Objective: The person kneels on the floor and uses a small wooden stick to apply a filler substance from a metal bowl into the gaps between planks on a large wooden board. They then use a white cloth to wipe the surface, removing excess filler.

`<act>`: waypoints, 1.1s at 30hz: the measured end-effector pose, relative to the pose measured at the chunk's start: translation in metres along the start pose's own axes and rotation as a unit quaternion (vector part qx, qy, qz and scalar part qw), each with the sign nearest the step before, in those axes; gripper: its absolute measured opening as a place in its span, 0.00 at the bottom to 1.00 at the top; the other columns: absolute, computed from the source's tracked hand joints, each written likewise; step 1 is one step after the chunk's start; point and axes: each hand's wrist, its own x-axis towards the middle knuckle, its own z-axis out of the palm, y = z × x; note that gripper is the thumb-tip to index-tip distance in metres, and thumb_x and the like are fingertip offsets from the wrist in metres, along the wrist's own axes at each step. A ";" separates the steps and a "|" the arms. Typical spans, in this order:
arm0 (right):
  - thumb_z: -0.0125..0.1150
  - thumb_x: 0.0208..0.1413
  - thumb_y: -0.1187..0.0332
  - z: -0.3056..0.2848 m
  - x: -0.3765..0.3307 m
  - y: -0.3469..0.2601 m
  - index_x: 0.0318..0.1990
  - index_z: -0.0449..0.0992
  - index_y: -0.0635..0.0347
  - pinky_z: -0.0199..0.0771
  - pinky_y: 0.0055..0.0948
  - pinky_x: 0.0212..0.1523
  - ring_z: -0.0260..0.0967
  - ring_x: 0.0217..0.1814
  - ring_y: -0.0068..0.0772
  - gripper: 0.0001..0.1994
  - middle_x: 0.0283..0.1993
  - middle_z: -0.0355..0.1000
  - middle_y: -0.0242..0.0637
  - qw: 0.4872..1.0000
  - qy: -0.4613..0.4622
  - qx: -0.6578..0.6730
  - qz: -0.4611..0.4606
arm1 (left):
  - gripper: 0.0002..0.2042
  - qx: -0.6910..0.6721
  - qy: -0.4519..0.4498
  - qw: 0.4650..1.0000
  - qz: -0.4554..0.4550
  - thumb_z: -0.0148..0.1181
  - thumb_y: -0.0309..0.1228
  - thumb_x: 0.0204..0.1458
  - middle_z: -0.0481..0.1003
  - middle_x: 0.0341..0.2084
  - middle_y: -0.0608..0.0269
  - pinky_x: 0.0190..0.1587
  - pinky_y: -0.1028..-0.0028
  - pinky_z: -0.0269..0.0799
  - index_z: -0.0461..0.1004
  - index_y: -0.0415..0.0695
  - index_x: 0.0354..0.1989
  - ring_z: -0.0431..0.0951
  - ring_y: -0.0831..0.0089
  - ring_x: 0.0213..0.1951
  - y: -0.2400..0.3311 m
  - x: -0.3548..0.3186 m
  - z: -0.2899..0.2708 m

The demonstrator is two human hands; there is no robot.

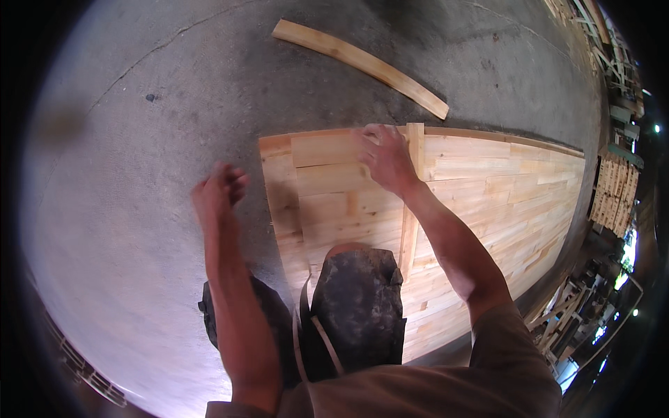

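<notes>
Wooden panel (495, 198): lies flat on the concrete floor (139, 139) in front of the person, many pale boards set side by side, its left end near the legs and the rest stretching off to the right.
Batten (415, 150): a narrow pale strip running across the panel from its far edge toward the person; its far tip stands slightly past that edge.
Right hand (385, 157): at the panel's far edge, just left of the batten, forearm reaching over the boards; the fingers are blurred.
Right grip: fingers bent; I cannot tell whether they are closed on anything.
Left hand (220, 189): above the floor, just outside the panel's left edge and apart from it, blurred.
Left grip: fingers curled toward the palm; whether something sits inside, I cannot tell.
Loose plank (362, 61): lies slanted on the floor beyond the far edge, its right end nearer the panel, apart from both hands.
Dark trousers (359, 299): cover the legs, the right one over the panel.
Slatted wood (613, 194): stands past the panel's right end.
</notes>
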 end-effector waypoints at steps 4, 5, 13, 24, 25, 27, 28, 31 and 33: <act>0.76 0.61 0.69 0.006 -0.004 -0.002 0.71 0.82 0.44 0.74 0.52 0.67 0.70 0.67 0.52 0.29 0.63 0.75 0.37 1.000 0.020 -0.008 -0.003 | 0.13 0.361 0.045 0.876 0.316 0.65 0.28 0.71 0.85 0.42 0.55 0.51 0.67 0.84 0.81 0.36 0.60 0.88 0.62 0.46 -0.018 -0.010 0.012; 0.76 0.61 0.69 0.006 -0.004 -0.002 0.71 0.82 0.44 0.74 0.52 0.67 0.70 0.67 0.52 0.29 0.63 0.75 0.37 1.000 0.012 -0.004 0.002 | 0.15 0.410 -0.011 0.822 0.396 0.66 0.27 0.70 0.85 0.44 0.53 0.55 0.67 0.83 0.80 0.36 0.62 0.87 0.61 0.50 -0.031 -0.005 0.026; 0.72 0.64 0.69 0.001 -0.007 -0.010 0.70 0.81 0.49 0.72 0.52 0.71 0.68 0.69 0.56 0.26 0.67 0.74 0.40 0.999 0.004 0.016 0.029 | 0.28 0.352 0.050 0.855 0.377 0.69 0.27 0.62 0.78 0.57 0.48 0.62 0.49 0.72 0.74 0.45 0.72 0.77 0.45 0.57 -0.117 -0.005 0.083; 0.74 0.63 0.69 -0.001 -0.033 -0.010 0.79 0.65 0.60 0.67 0.54 0.77 0.65 0.78 0.63 0.38 0.74 0.70 0.53 0.978 0.086 0.142 0.124 | 0.33 0.438 -0.024 0.714 0.546 0.65 0.26 0.59 0.70 0.70 0.57 0.76 0.46 0.60 0.73 0.57 0.76 0.65 0.48 0.77 -0.131 0.006 0.149; 0.76 0.62 0.68 -0.004 -0.053 -0.013 0.79 0.65 0.60 0.65 0.56 0.78 0.65 0.78 0.63 0.39 0.75 0.69 0.54 0.968 0.137 0.091 0.191 | 0.32 0.461 -0.039 0.734 0.497 0.65 0.26 0.59 0.70 0.70 0.58 0.75 0.47 0.60 0.73 0.56 0.75 0.66 0.48 0.76 -0.132 0.007 0.151; 0.82 0.59 0.65 -0.005 -0.103 -0.024 0.79 0.65 0.62 0.63 0.60 0.79 0.62 0.78 0.67 0.43 0.75 0.67 0.59 0.921 0.217 0.022 0.322 | 0.31 0.458 -0.022 0.758 0.463 0.64 0.25 0.59 0.70 0.70 0.59 0.74 0.49 0.59 0.74 0.54 0.74 0.66 0.49 0.76 -0.132 0.005 0.153; 0.85 0.57 0.58 -0.004 -0.134 -0.031 0.80 0.61 0.65 0.61 0.62 0.79 0.60 0.79 0.70 0.49 0.76 0.65 0.63 0.909 0.151 -0.021 0.388 | 0.31 0.464 -0.018 0.753 0.466 0.64 0.25 0.58 0.70 0.70 0.59 0.73 0.49 0.59 0.74 0.53 0.74 0.66 0.49 0.76 -0.130 0.005 0.156; 0.84 0.58 0.52 0.023 -0.213 -0.048 0.83 0.55 0.66 0.64 0.63 0.75 0.62 0.75 0.69 0.54 0.72 0.64 0.64 0.871 0.014 -0.024 0.491 | 0.30 0.483 -0.029 0.747 0.455 0.63 0.25 0.57 0.70 0.70 0.59 0.72 0.49 0.57 0.74 0.51 0.72 0.64 0.49 0.76 -0.123 0.001 0.162; 0.82 0.60 0.54 0.038 -0.244 -0.046 0.80 0.59 0.66 0.70 0.58 0.71 0.67 0.71 0.66 0.49 0.69 0.67 0.60 0.882 0.067 0.042 0.465 | 0.29 0.503 -0.046 0.754 0.420 0.63 0.26 0.57 0.69 0.71 0.59 0.72 0.48 0.56 0.74 0.51 0.71 0.62 0.48 0.77 -0.117 -0.001 0.165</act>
